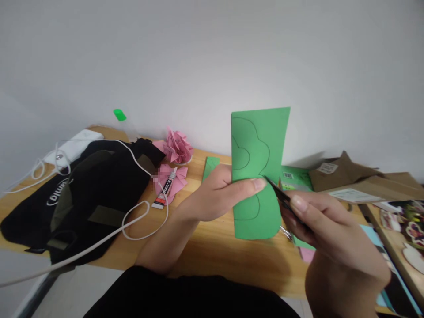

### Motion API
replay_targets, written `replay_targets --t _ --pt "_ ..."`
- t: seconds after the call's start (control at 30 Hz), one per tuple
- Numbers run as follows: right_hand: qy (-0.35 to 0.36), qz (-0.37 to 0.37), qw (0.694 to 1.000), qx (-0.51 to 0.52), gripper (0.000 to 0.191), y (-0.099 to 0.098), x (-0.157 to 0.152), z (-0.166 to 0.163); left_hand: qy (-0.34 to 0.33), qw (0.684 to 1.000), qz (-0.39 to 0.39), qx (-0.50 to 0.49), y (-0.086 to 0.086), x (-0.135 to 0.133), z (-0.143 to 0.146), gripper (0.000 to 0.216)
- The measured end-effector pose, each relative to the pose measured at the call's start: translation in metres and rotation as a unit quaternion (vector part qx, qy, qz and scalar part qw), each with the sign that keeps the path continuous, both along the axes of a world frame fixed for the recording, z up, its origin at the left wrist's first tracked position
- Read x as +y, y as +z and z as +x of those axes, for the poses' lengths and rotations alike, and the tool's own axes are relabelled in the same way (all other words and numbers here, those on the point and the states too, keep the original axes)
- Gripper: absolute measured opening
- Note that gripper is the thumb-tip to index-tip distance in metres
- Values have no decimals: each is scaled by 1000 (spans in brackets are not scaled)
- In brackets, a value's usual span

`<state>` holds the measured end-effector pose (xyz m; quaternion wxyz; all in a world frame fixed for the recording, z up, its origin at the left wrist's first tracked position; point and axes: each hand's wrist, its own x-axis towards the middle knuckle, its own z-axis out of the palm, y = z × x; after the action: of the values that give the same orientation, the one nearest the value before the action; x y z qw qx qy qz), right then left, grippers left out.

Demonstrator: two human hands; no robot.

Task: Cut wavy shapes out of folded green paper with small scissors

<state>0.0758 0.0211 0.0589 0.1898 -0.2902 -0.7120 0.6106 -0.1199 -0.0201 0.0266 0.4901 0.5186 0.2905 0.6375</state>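
Observation:
My left hand [228, 190] pinches a folded sheet of green paper [248, 145] and holds it upright above the table. Curved pencil-like outlines run over the paper, and its lower right side is rounded. In my right hand [331, 225] is a dark, slim tool that looks like scissors [280, 192]. Its tip meets the drawn line close to my left thumb. My fingers cover the handles, and how far the blades are apart cannot be made out.
Left on the wooden table [212, 247] lie a black bag [99, 190], white cable [137, 238], glue tube [165, 190] and pink paper flower [179, 145]. Brown paper packaging [367, 176] and a tray of small decorations [410, 229] are on the right. A wall [212, 66] rises behind.

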Motion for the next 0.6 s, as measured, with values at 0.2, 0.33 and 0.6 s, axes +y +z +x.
replay_targets --t 0.2,0.33,0.6 --pt "4 29 1000 11 52 2 -1 -6 -1 1000 0 5 1 -1 -1 20" --pt "-12 40 999 8 55 4 -2 -9 -1 1000 1 -2 0 -2 -1 23" --pt "-2 46 999 -5 52 6 0 -6 -23 999 -10 -23 0 -1 -1 18"
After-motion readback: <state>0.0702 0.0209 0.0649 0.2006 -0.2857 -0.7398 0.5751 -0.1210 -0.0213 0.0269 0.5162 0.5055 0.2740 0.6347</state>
